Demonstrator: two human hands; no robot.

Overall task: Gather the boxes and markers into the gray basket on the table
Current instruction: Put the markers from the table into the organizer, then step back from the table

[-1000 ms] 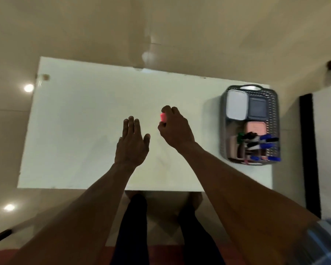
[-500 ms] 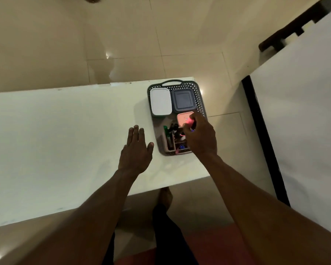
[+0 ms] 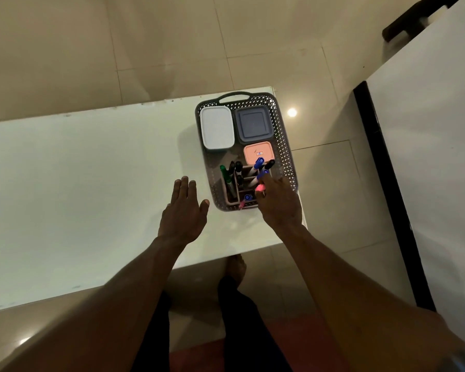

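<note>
Nearest the viewer, the left hand [image 3: 184,210] hovers flat over the white surface [image 3: 78,189], its grip open with fingers straight, holding nothing, just off the gray basket [image 3: 285,157] at about eight o'clock from it. The right hand [image 3: 279,205] is over the basket's near end, at roughly five o'clock of its middle, and its grip is pinched round a pink marker [image 3: 260,187] whose cap shows at the fingertips.

Just beyond the fingers stands a pen holder [image 3: 230,200] with blue, black and green markers [image 3: 224,174] upright in its slots; a second pink one [image 3: 242,204] lies at its near edge. Further back sit the boxes: a peach box [image 3: 257,152], then a white box [image 3: 217,127] at eleven o'clock and a dark gray box [image 3: 253,124] at one o'clock.

By my reading, this is the placing step for one of the last markers. Next the marker's tip must be steered into a free slot without tipping its neighbours, then released.
</note>
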